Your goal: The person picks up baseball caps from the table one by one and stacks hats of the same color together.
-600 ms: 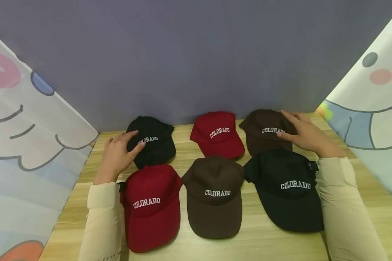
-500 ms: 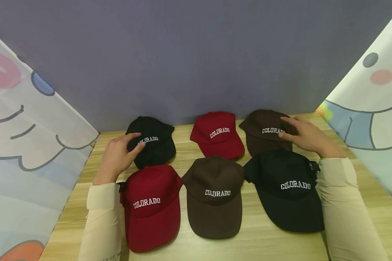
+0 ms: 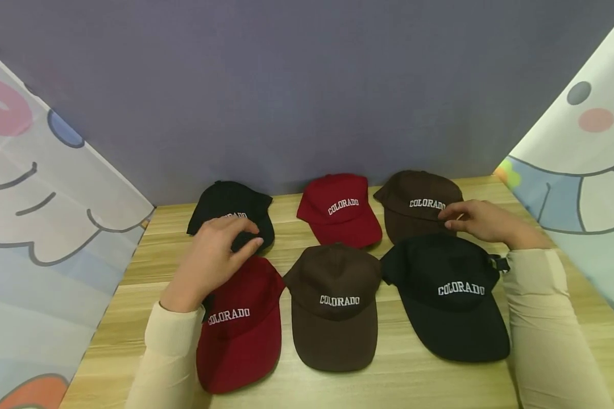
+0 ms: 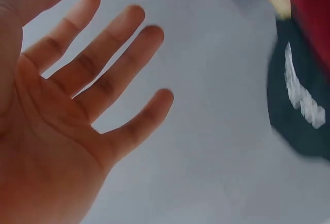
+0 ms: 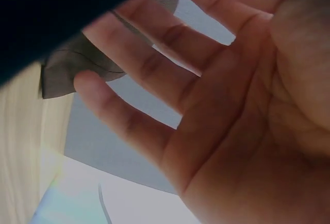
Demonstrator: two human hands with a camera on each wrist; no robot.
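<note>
In the head view my left hand [image 3: 212, 255] hovers with relaxed fingers over the brim of the back black cap [image 3: 230, 196] and the crown of the front red cap [image 3: 243, 346]. Seen from the left wrist, its fingers [image 4: 111, 87] are spread and nothing is in the palm. My right hand [image 3: 483, 220] is at the right side of the back brown cap [image 3: 414, 190], fingertips overlapping its edge. The right wrist view has those fingers [image 5: 149, 69] loosely extended, holding nothing. Below that hand lies the front black cap [image 3: 445, 267].
A back red cap [image 3: 337, 196] and a front brown cap [image 3: 335, 335] lie between the others, in two rows on the wooden table [image 3: 120, 307]. A grey wall [image 3: 307, 91] rises behind, and cartoon-printed panels [image 3: 36, 187] flank both sides.
My left hand has moved right and nearer the front, off the back black cap's side. My right hand has drawn slightly down and right, its thumb and fingers closer together. The caps stay put.
</note>
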